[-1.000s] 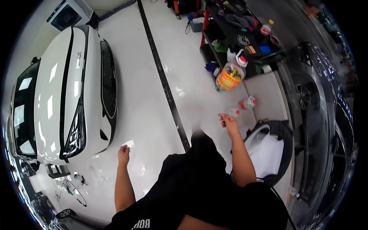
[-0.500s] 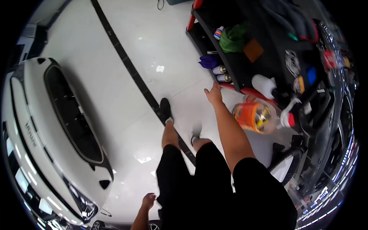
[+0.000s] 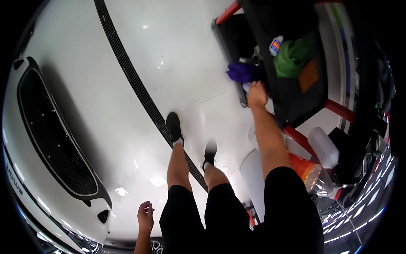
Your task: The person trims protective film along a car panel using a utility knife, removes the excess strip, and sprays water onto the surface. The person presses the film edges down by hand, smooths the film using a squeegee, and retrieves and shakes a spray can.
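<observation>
My right hand (image 3: pixel 256 95) reaches into the lower shelf of a black cart with red posts. Its fingers are curled around the end of a spray can (image 3: pixel 246 86), mostly covered by the hand. Just beyond lies a purple cloth (image 3: pixel 242 72). On the shelf above are a green cloth (image 3: pixel 292 59), a small white bottle with a blue and orange label (image 3: pixel 275 45) and a brown square pad (image 3: pixel 308 76). My left hand (image 3: pixel 146 216) hangs low beside my leg, holding nothing, its fingers loosely bent and apart.
A white car (image 3: pixel 63 169) stands at the left. A dark floor grate (image 3: pixel 131 76) crosses the glossy floor. Right of my arm hang a white bottle (image 3: pixel 322 146) and an orange-labelled clear container (image 3: pixel 302 167), by the cart's red rail (image 3: pixel 301 140). A pale rounded bin (image 3: pixel 252 178) stands below.
My right hand has gone from the cart's corner into the lower shelf, onto the spray cans. My view has shifted closer to the cart, and my left hand has swung slightly outward.
</observation>
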Available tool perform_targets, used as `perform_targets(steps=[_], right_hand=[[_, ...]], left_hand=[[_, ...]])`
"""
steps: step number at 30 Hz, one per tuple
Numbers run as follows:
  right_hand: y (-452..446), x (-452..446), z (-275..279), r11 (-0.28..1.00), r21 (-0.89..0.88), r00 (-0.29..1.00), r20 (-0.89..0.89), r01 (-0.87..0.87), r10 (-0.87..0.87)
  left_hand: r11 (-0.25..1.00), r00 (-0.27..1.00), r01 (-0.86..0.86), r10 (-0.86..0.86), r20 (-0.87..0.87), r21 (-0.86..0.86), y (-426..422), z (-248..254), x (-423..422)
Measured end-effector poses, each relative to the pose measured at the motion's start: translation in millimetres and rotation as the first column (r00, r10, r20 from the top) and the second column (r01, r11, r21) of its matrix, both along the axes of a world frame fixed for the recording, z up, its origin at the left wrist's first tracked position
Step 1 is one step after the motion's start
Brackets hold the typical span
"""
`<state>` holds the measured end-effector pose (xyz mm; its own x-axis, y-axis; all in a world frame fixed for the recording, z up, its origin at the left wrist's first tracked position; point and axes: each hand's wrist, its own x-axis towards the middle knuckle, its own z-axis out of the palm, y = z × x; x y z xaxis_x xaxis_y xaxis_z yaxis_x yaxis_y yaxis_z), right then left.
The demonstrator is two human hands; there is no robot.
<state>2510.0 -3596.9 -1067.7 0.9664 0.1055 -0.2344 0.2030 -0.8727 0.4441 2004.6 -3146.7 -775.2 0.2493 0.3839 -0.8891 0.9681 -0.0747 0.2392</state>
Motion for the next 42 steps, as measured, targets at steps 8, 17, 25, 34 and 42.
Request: perform_targets(steps=[8,17,25,34,42], right_hand=[[165,-143,273,0.327,0.873,0.92,-0.392,0.361,0.032],[132,-261,636,-0.251,0.958,0.599,0.123,0.135,0.791],[142,-446,812,-0.01,0.934,-0.001,0.011,0.358,1.0],[209,-754,810,0.19,0.829,-0.14,-0.136,0.526,0.981],[217,-1103,846,0.528,0.733,-0.807,0.046,0.428,0.589]], left_hand=[[0.941,0.808,0.154,-0.296,0.51,0.302,-68,136,107],[0.485,0.622,-0.115,-0.645,0.444,0.867,-166,415,5],[0.961,0.617,-0.269,0.126,0.777,0.058,-236,544,-202],[0.471,-0.026,-0.772,0.648,0.761,-0.427,-329,412,-513],[0.515,-0.573,-0.386,0.516,0.637,-0.765,-386,481,-760]])
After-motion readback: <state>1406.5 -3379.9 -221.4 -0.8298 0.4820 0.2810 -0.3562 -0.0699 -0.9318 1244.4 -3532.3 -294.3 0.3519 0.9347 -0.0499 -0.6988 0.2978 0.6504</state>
